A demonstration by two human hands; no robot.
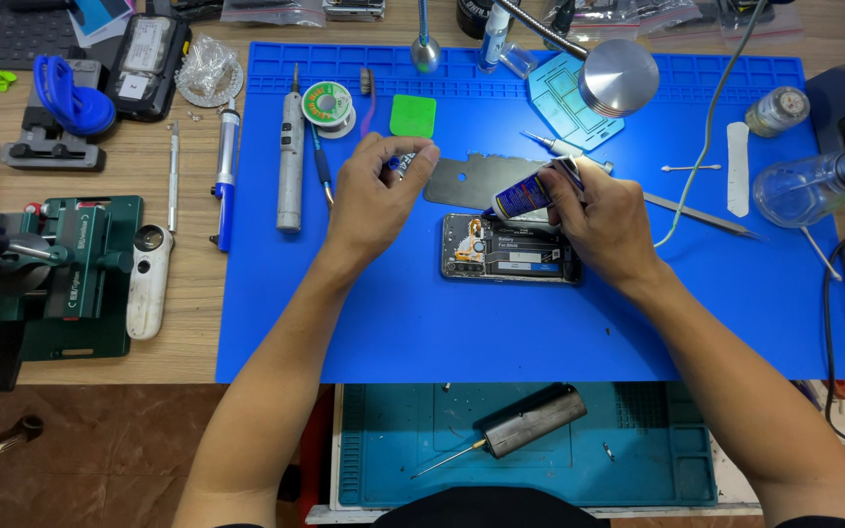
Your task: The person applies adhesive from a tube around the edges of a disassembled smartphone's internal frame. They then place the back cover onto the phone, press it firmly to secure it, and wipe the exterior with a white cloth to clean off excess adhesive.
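With the phone (511, 249) already open, the right hand (594, 215) grips a glue tube (530, 194) at its edge, the left hand (376, 191) pinching something small.

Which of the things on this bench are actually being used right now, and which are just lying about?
In use:
- opened phone on the blue mat
- glue tube, held by the right hand, nozzle at the phone
- small item pinched in the left hand, too hidden to identify

Lying about:
- grey metal plate
- solder spool
- green square pad
- tweezers
- cotton swab
- green clamp jig
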